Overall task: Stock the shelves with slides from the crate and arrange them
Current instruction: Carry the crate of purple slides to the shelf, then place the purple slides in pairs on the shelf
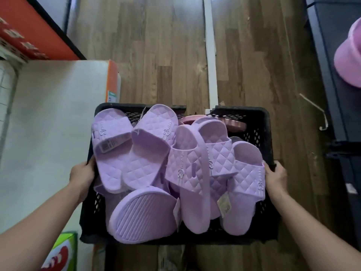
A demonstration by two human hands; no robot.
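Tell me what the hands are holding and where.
The crate, gripped by its side rims: left hand on the left rim, right hand on the right.

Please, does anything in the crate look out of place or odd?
Yes. The purple slides lie in a loose heap in the black crate, and one upturned slide shows its sole at the near left. A pink slide at the far edge differs in colour.

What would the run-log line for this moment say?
left hand: grips crate | right hand: grips crate | slides: purple, piled in crate
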